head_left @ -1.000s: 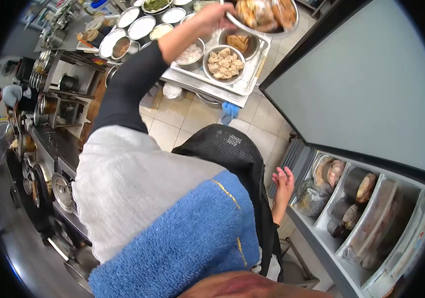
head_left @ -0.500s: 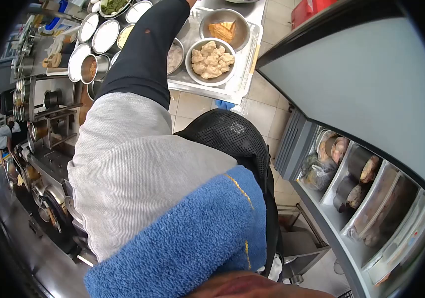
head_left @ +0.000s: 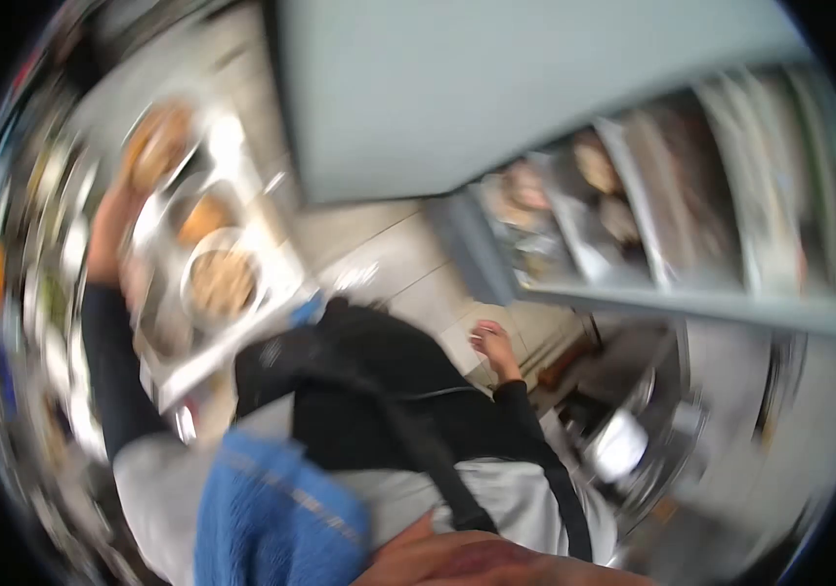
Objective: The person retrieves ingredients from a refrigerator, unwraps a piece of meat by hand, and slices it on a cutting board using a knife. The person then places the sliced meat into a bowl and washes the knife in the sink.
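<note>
My left hand (head_left: 150,151) reaches out at the upper left, over a shiny metal bowl (head_left: 184,168). Motion smears its fingers, so their grip on the bowl cannot be made out. Below it on a white tray (head_left: 286,278) stand a bowl with an orange-brown piece of food (head_left: 206,219) and a bowl of pale, light-brown chunks (head_left: 223,280). My right hand (head_left: 492,348) hangs beside my black apron (head_left: 379,381), fingers loosely bent and a little apart, with nothing visible in them.
A refrigerator's grey door (head_left: 369,98) stands open at the top. Its drawer (head_left: 584,244) is pulled out, with packed food in divided sections. A blue towel (head_left: 271,518) lies over my shoulder. Metal equipment (head_left: 633,439) sits lower right; the left side is blurred.
My view has swung, bringing the tray to the left and the drawer higher up. My left hand, mostly out of frame before, now shows at the metal bowl. My right hand has come into view.
</note>
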Demonstrator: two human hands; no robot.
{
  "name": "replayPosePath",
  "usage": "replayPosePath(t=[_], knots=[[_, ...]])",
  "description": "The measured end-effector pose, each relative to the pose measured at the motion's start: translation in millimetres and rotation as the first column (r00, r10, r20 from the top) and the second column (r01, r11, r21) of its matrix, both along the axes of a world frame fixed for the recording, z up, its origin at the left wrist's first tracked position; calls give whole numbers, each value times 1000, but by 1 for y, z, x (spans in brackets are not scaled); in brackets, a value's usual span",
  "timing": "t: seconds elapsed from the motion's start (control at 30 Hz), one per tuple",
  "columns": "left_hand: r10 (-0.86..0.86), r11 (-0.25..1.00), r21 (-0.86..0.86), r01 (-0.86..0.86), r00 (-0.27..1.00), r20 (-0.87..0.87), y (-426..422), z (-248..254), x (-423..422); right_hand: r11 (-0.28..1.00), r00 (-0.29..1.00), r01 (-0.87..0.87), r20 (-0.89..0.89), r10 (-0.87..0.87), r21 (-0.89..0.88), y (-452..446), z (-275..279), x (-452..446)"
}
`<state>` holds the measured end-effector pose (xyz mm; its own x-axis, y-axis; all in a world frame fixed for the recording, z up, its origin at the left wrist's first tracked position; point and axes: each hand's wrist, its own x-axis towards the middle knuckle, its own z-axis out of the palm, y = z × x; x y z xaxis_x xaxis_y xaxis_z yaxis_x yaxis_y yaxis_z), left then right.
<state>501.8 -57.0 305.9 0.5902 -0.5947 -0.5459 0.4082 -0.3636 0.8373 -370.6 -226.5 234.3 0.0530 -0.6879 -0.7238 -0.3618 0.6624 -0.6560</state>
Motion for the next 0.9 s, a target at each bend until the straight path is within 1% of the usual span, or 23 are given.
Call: replayPosePath(t=[0.07, 0.13, 0.17, 0.2, 0.23, 0.27, 0.3, 0.33, 0.37, 0.4, 0.43, 0.47, 0.5, 0.53, 0.6, 0.63, 0.67, 0.7, 0.77, 0.83, 0.87, 0.9], knots=[[-46, 998, 41, 48, 998, -31, -10, -17, 40, 997, 999, -45, -16, 44, -67, -22, 29, 6], [16, 994, 107, -16, 1000, -1, -8, -9, 60, 942, 984, -178, -52, 170, -284, -56, 61, -5], [235, 965, 87, -247, 964, 127, -1, 11, 43, 851, 991, -137, -65, 121, -507, -67, 80, -14], [339, 938, -61, -341, 872, 354, 1, 31, 29, 706, 994, -112, -78, 81, -700, -85, 105, -23], [431, 898, -204, -389, 688, 584, 2, 54, 12, 625, 994, -70, -108, -23, -777, -102, 155, -30], [485, 858, -309, -410, 447, 752, 2, 81, -9, 535, 983, -41, -129, -129, -844, -114, 220, -39], [633, 771, -547, -326, 490, 599, -8, 126, -55, 362, 987, -31, -86, -137, -932, -130, 278, -57], [707, 701, -663, -263, 379, 597, -29, 178, -123, 238, 966, -38, -97, -240, -971, -145, 328, -71], [721, 676, -728, -116, 308, 620, -43, 215, -171, 111, 945, -11, -46, -325, -994, -160, 380, -86], [719, 654, -756, -25, 334, 610, -60, 241, -215, -110, 903, -31, 19, -429, -993, -181, 423, -97], [715, 625, -778, 63, 354, 603, -77, 263, -253, -162, 826, -171, -52, -561, -972, -203, 461, -115], [694, 590, -789, 171, 392, 603, -98, 272, -284, -236, 813, -227, -50, -581, -945, -225, 492, -124], [629, 641, -727, 248, 374, 682, -115, 280, -313, -172, 751, -305, -125, -648, -937, -243, 511, -132], [569, 574, -759, 309, 516, 640, -134, 283, -345, -105, 676, -379, -197, -710, -920, -261, 528, -137], [406, 531, -747, 400, 653, 639, -167, 282, -404, -45, 517, -558, -304, -800, -829, -308, 533, -149], [305, 496, -742, 452, 709, 636, -182, 270, -422, -4, 486, -537, -306, -819, -843, -309, 536, -139], [187, 492, -724, 483, 754, 630, -191, 265, -447, 39, 458, -515, -313, -832, -857, -308, 542, -127], [57, 467, -699, 541, 771, 635, -202, 260, -468, 21, 479, -498, -295, -827, -867, -306, 544, -123], [-188, 480, -593, 646, 737, 650, -218, 260, -515, -12, 523, -454, -256, -813, -891, -302, 550, -117], [-407, 385, -536, 751, 660, 632, -239, 261, -547, 22, 562, -426, -284, -777, -905, -293, 571, -111], [-450, 342, -539, 770, 638, 625, -256, 262, -559, 36, 576, -415, -293, -763, -909, -290, 585, -111], [-500, 291, -540, 790, 607, 618, -274, 264, -572, -48, 609, -455, -271, -745, -889, -291, 595, -111]])
